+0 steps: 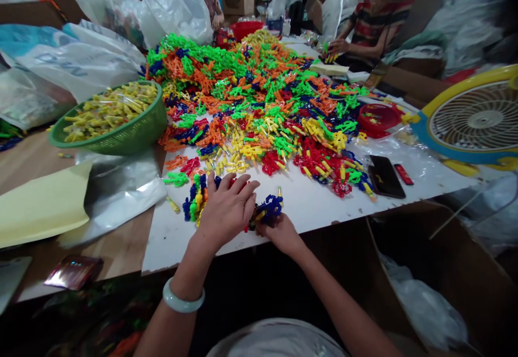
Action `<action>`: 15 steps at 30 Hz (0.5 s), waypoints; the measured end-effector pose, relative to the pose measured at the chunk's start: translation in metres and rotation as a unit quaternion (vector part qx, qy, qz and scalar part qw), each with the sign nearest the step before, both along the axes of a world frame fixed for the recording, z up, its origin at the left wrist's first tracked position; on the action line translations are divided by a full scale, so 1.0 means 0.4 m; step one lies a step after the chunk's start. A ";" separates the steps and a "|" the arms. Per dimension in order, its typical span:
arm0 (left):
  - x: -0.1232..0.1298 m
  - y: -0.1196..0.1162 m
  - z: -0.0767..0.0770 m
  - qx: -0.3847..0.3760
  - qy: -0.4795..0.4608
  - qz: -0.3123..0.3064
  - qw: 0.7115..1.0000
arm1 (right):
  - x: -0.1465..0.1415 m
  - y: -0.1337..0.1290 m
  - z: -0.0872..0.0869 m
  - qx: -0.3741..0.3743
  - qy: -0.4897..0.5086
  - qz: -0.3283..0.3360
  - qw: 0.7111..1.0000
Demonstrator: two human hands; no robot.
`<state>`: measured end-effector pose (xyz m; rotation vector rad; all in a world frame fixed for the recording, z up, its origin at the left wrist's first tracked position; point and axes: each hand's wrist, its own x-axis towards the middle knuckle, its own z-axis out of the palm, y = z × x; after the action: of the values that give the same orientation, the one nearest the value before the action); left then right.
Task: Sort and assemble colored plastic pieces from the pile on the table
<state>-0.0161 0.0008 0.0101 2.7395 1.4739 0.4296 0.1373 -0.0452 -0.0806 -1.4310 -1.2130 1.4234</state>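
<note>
My left hand (229, 206), with a pale bangle at its wrist, lies palm down with fingers spread over a row of small plastic figures (196, 200) in blue, green and yellow near the table's front edge. Part of that row is hidden beneath the palm. Just to its right, my right hand (280, 233) has its fingers closed around a dark blue figure (270, 208). One small yellow piece (172, 204) lies left of the row. Beyond both hands spreads a large pile of figures (259, 87) in green, orange, red, blue and yellow.
A green basket (121, 142) of yellow pieces stands at left, above a yellow envelope (44, 203). To the right are a black phone (386, 176), a red bowl (378, 121) and a fan (481, 119). Another person (374, 33) sits at the back right; white bags lie back left.
</note>
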 end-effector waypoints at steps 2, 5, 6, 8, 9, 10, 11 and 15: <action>0.000 0.000 0.001 -0.002 0.002 0.000 1.000 | -0.005 -0.008 -0.007 0.019 -0.033 0.018 0.999; 0.000 0.000 0.001 -0.003 0.004 -0.001 1.000 | 0.002 -0.012 -0.009 0.091 -0.089 0.044 0.991; 0.000 -0.001 0.000 -0.003 0.003 -0.001 1.000 | 0.004 -0.013 -0.008 0.108 -0.111 0.056 0.986; 0.000 -0.002 0.000 -0.003 0.002 -0.001 1.000 | 0.003 -0.018 -0.005 0.132 -0.148 0.075 0.977; 0.000 -0.002 0.000 -0.003 0.000 -0.002 1.000 | -0.001 -0.021 -0.004 0.144 -0.165 0.081 0.972; -0.001 -0.001 0.000 -0.003 -0.002 -0.002 1.000 | -0.008 -0.024 -0.003 0.155 -0.188 0.084 0.966; -0.002 -0.001 0.001 -0.004 -0.003 -0.001 1.000 | -0.016 -0.025 -0.003 0.162 -0.220 0.085 0.958; -0.003 0.000 0.008 -0.006 0.001 0.007 1.000 | -0.062 -0.017 -0.012 0.155 -0.344 0.102 0.921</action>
<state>-0.0173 0.0010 0.0134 2.7224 1.4925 0.4185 0.1124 -0.0520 -0.0854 -1.6625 -1.9742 0.7924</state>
